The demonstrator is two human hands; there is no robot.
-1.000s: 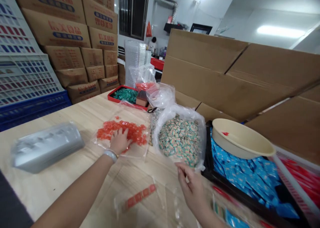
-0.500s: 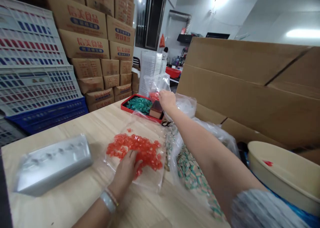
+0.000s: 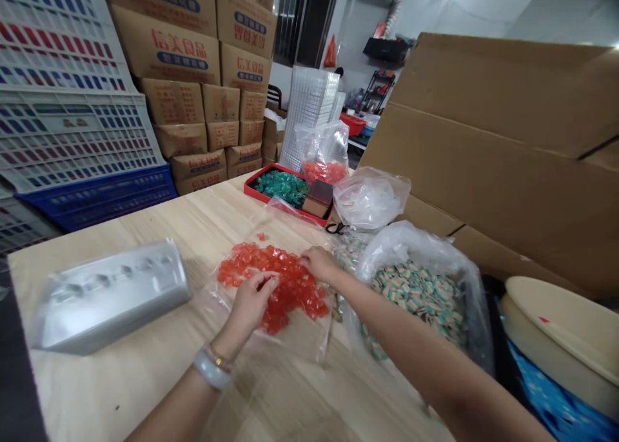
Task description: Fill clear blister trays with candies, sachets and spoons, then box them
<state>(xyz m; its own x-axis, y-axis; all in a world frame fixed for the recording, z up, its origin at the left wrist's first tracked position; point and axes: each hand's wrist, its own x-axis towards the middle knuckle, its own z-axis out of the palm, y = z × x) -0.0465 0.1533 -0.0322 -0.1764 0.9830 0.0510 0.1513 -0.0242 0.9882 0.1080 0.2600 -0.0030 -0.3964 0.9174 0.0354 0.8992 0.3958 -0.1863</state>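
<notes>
My left hand [image 3: 252, 303] and right hand [image 3: 316, 263] bend onto the shiny red candy pile [image 3: 285, 293] at twelve o'clock, but I can't tell if they hold any.

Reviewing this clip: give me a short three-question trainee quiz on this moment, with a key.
1. Which wrist wears the pale bangle: that of the left hand or of the right hand?
2. True or false: the green sweets lie in a red tray.
3. What do both hands touch?

Key: 1. Left hand. 2. True. 3. The red sweets.
</notes>
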